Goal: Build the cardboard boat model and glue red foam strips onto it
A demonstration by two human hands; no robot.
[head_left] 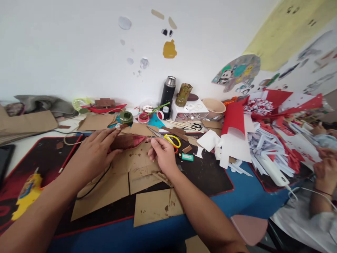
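My left hand (98,151) lies over a long red and brown cardboard piece (125,141), thumb on its near side and fingers along the far side. The piece tapers to a red point at the right. At that point my right hand (163,154) is closed in a pinch, its fingertips touching the end. Brown-stained cardboard sheets (143,160) lie beneath both hands. Just beyond the right hand are scissors with yellow handles (174,140), partly hidden. A green lighter (186,157) rests to the right of that hand.
Paint jars (126,117), a black thermos (167,93) and a white box (189,110) stand by the wall. A red model boat (105,104) sits at the back left. At left lies a yellow glue gun (28,193). Paper strips (270,147) and a person's hand (326,165) are at right.
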